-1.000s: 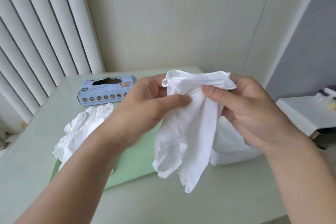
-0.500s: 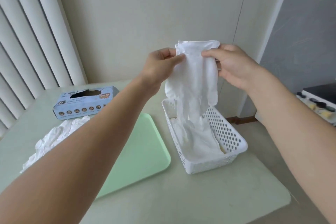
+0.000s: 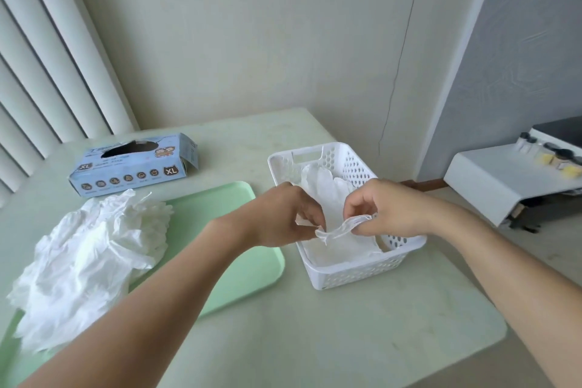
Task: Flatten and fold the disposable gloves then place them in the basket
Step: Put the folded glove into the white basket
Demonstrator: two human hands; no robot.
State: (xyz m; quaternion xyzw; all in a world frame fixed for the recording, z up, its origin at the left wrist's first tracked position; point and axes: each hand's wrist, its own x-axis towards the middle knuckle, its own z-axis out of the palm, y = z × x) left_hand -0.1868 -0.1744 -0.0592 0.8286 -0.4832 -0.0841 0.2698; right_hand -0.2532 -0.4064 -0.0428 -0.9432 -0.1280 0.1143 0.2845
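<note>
White crumpled gloves (image 3: 85, 264) lie heaped on the green tray (image 3: 245, 268) nearest, then the left hand (image 3: 283, 217) and right hand (image 3: 387, 208) pinch one glove's cuff (image 3: 341, 228) over the white basket (image 3: 346, 271), beyond which sits the blue glove box (image 3: 132, 167).

White glove (image 3: 324, 195), limp, lying lengthwise in perforated white basket (image 3: 352, 274) near table's right edge; crumpled gloves (image 3: 85, 255) heaped at left edge.

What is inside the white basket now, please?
Inside the white basket lie white gloves, and both hands, left hand and right hand, pinch the cuff of one. The hands and gloves hide the basket floor.
</note>
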